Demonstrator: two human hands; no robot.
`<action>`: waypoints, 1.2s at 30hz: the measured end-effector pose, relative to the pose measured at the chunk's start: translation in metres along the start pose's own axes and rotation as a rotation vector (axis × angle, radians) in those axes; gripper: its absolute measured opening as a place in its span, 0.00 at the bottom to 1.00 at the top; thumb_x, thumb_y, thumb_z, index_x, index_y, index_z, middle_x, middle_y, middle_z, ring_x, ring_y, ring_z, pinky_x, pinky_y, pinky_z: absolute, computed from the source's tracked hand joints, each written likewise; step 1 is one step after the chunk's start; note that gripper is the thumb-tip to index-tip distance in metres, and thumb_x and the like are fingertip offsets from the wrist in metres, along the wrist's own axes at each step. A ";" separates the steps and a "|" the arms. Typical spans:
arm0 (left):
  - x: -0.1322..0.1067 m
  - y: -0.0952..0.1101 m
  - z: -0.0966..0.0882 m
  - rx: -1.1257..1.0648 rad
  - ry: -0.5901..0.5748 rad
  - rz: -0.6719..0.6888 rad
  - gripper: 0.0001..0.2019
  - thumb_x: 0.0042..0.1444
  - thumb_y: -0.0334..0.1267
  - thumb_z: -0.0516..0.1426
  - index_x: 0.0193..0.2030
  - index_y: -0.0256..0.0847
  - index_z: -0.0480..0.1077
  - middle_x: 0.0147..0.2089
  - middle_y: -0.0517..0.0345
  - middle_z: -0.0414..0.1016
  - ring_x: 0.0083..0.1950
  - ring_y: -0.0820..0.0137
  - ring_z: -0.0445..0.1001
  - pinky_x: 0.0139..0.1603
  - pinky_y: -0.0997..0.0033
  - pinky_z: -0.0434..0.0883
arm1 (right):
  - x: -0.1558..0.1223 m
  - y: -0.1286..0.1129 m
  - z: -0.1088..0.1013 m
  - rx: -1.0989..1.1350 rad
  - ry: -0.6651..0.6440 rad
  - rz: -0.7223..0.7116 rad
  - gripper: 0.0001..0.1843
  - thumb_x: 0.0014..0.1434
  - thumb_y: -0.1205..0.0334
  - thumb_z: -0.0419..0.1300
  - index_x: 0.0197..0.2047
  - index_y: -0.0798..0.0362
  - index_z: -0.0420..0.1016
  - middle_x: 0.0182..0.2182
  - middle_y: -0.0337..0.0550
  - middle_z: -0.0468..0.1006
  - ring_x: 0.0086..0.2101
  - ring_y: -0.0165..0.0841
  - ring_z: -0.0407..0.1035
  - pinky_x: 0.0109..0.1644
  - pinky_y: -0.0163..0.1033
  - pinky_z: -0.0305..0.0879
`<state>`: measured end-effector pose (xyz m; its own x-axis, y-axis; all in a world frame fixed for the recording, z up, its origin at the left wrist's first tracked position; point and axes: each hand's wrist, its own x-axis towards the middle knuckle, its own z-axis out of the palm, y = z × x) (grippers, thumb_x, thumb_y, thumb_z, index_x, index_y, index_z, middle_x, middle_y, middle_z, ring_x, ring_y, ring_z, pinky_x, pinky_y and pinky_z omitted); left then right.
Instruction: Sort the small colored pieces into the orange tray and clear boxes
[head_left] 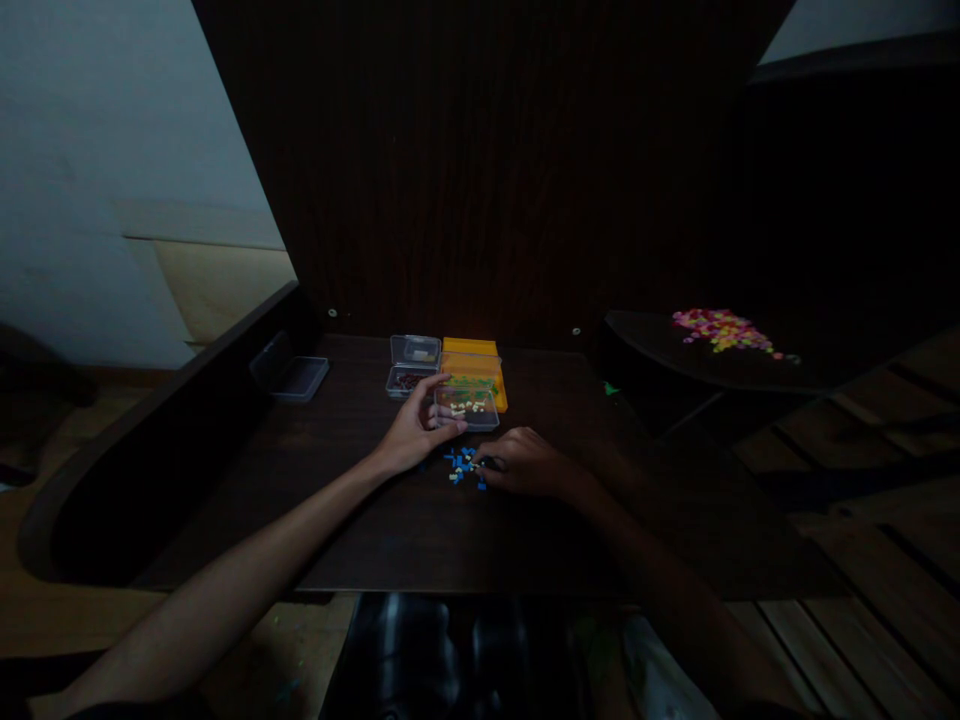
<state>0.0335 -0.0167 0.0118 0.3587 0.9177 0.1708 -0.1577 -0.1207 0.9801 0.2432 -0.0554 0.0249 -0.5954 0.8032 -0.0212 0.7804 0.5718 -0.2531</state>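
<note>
My left hand (pixel 415 428) grips the left side of a small clear plastic box (pixel 486 420), thumb at the front and fingers around its edge. Pale small pieces (pixel 466 407) lie inside that box. Just in front of it, a little pile of blue and pale yellow pieces (pixel 459 463) is spread on the dark table. My right hand (pixel 525 462) is at the pile's right edge, fingers pinched together; what they hold, if anything, is too small and dark to make out.
Behind the clear box sits a yellow tray (pixel 501 385) with green pieces. An open clear case (pixel 412 368) with dark red pieces stands left of it. Another clear case (pixel 300 378) lies farther left. Pink and yellow pieces (pixel 724 330) are heaped on a raised shelf (pixel 645 345) at right.
</note>
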 end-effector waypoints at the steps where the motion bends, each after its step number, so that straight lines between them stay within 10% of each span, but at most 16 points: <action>1: 0.000 0.000 0.000 0.001 0.001 0.001 0.39 0.44 0.37 0.69 0.62 0.43 0.57 0.54 0.48 0.71 0.42 0.68 0.78 0.45 0.63 0.77 | 0.000 0.000 0.000 -0.006 -0.006 0.002 0.12 0.61 0.55 0.60 0.46 0.48 0.80 0.31 0.42 0.79 0.35 0.33 0.70 0.40 0.35 0.56; 36: -0.002 0.004 0.002 -0.022 -0.021 0.020 0.37 0.44 0.36 0.69 0.60 0.44 0.59 0.59 0.46 0.67 0.42 0.70 0.77 0.46 0.63 0.78 | -0.001 -0.008 -0.001 -0.102 -0.043 0.088 0.12 0.67 0.56 0.54 0.46 0.49 0.78 0.37 0.46 0.79 0.37 0.35 0.72 0.40 0.36 0.54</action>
<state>0.0343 -0.0200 0.0154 0.3743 0.9071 0.1927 -0.1849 -0.1306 0.9740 0.2374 -0.0603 0.0276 -0.5299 0.8442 -0.0809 0.8439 0.5155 -0.1485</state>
